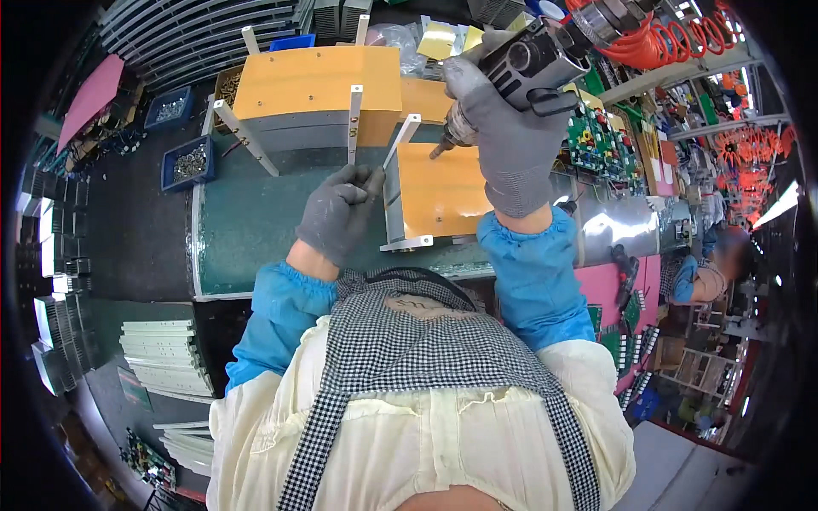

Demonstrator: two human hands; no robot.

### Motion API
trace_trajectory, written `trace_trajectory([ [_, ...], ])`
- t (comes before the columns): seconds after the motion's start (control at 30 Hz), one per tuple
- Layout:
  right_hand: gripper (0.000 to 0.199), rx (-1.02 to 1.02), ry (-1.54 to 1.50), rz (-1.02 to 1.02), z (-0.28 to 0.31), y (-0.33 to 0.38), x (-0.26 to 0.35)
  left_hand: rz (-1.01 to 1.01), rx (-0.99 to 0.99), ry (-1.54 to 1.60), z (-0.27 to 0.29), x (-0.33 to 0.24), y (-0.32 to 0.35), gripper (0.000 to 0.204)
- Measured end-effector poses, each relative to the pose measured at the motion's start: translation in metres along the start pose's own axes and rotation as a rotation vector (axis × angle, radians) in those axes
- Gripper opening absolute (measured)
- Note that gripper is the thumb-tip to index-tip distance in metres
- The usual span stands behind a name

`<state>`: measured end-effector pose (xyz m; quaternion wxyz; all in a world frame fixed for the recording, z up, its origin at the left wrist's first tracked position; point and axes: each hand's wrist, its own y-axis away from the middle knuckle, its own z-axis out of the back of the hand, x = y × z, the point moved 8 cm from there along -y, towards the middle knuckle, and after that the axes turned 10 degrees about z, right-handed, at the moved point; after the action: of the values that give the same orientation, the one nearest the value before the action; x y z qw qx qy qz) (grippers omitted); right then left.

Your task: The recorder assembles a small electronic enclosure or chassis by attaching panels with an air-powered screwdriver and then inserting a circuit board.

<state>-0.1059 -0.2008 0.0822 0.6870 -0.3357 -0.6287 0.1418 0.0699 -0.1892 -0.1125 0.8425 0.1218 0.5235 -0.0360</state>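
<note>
My right hand, in a grey glove, grips a pneumatic screwdriver with a black and silver body. Its bit points down over the orange top of a box-shaped metal part, close to the far edge; whether it touches cannot be told. My left hand, gloved too, is closed with fingertips pinched beside that part's left side, by the low end of a white bar. What the fingertips hold, if anything, is too small to make out. Another white bar stands just beyond my left hand.
Farther back lies a larger orange-topped metal part with white bars. Blue bins of small metal pieces stand at the left. Circuit boards and red coiled hoses are at the right. Another person sits at far right. The bench top is green.
</note>
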Motion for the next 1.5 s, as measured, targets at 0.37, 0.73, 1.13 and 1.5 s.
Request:
trace_trajectory([
  [0.37,0.035,0.008,-0.158,-0.037,0.010,-0.015,0.037,0.326,0.182,1.625,-0.004,0.008,-0.003,0.043],
  [0.73,0.041,-0.175,-0.270,0.080,0.029,0.000,0.050,0.213,0.157,0.869,0.019,-0.060,0.017,0.047],
  [1.13,0.040,-0.105,-0.218,-0.012,0.027,0.012,0.048,-0.478,0.056,-0.100,0.007,-0.104,0.020,0.061],
  [1.5,0.041,-0.237,-0.216,-0.098,0.076,0.008,0.051,-0.824,0.230,-0.416,-0.031,-0.146,0.023,0.071],
])
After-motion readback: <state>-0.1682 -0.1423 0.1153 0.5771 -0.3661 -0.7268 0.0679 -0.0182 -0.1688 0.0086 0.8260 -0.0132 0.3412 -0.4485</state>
